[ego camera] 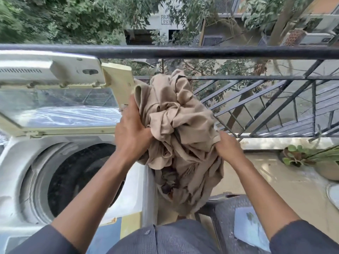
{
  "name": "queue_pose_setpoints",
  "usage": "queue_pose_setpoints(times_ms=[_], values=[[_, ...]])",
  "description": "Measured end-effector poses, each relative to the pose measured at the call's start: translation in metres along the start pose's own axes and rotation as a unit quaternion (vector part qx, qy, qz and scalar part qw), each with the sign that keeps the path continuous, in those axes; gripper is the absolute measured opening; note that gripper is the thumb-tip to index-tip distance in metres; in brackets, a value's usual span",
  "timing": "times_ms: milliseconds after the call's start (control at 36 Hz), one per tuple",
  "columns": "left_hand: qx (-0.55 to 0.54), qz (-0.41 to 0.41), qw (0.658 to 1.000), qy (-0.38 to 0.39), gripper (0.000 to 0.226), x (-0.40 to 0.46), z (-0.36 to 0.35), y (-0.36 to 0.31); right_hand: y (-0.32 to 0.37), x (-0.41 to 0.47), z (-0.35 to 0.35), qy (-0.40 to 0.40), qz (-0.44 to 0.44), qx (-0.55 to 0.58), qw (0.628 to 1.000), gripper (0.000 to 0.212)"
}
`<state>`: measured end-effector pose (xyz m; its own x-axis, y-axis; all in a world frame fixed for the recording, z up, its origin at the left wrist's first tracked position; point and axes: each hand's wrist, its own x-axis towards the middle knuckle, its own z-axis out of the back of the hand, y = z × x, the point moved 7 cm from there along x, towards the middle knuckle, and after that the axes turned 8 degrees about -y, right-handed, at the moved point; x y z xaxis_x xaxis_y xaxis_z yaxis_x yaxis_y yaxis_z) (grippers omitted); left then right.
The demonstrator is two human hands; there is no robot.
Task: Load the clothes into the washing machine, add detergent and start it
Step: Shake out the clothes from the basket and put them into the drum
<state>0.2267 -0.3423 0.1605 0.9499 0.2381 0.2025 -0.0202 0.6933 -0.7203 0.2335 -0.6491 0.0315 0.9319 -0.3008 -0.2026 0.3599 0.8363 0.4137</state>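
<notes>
A crumpled bundle of beige clothes [179,129] hangs in the air just right of the washing machine [16,162], with a darker garment showing at its underside. My left hand [131,131] grips the bundle's left side and my right hand [228,145] grips its right edge. The top-loading machine is at the left with its lid [60,99] raised, and the dark drum [80,178] is exposed. The bundle hides the machine's right rim.
A black balcony railing [183,51] runs across behind the bundle, with slanted bars at the right. A dark plastic basket [227,213] with a bluish packet [251,228] in it sits at the lower right. Potted plants [300,154] stand on the beige floor at far right.
</notes>
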Motion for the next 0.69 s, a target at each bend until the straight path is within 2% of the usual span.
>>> queue_pose_setpoints(times_ms=[111,167,222,306,361,389,444,528,556,639,694], values=[[0.003,0.022,1.000,0.007,0.088,-0.005,-0.016,0.014,0.019,-0.014,0.056,-0.053,-0.011,0.178,0.983,0.043],[0.000,0.031,1.000,-0.003,0.085,-0.007,-0.019,0.015,0.027,-0.023,0.077,-0.062,-0.020,0.262,0.963,0.034],[0.000,0.053,0.999,-0.014,0.082,-0.007,-0.020,0.016,0.040,-0.034,0.096,-0.079,-0.011,0.371,0.925,0.032],[-0.019,0.091,0.995,-0.017,0.083,-0.010,-0.022,0.016,0.066,-0.056,0.117,-0.092,0.029,0.538,0.838,0.030],[-0.040,0.117,0.992,-0.010,0.092,-0.014,-0.023,0.013,0.081,-0.068,0.122,-0.085,0.042,0.605,0.790,0.029],[-0.055,0.127,0.990,-0.005,0.097,-0.016,-0.024,0.010,0.087,-0.071,0.121,-0.079,0.046,0.619,0.780,0.027],[-0.096,0.137,0.986,0.011,0.097,-0.018,-0.026,0.002,0.105,-0.081,0.116,-0.059,0.067,0.617,0.782,0.024],[-0.167,0.116,0.978,0.047,0.077,-0.018,-0.027,-0.009,0.126,-0.090,0.103,-0.035,0.097,0.592,0.799,0.025],[-0.197,0.110,0.972,0.071,0.074,-0.016,-0.030,-0.009,0.130,-0.092,0.099,-0.032,0.098,0.579,0.808,0.030],[-0.230,0.086,0.955,0.165,0.090,-0.014,-0.038,-0.004,0.134,-0.096,0.089,-0.024,0.082,0.565,0.821,0.064],[-0.205,0.063,0.958,0.191,0.116,-0.015,-0.044,0.002,0.136,-0.099,0.084,-0.017,0.087,0.552,0.829,0.072]])
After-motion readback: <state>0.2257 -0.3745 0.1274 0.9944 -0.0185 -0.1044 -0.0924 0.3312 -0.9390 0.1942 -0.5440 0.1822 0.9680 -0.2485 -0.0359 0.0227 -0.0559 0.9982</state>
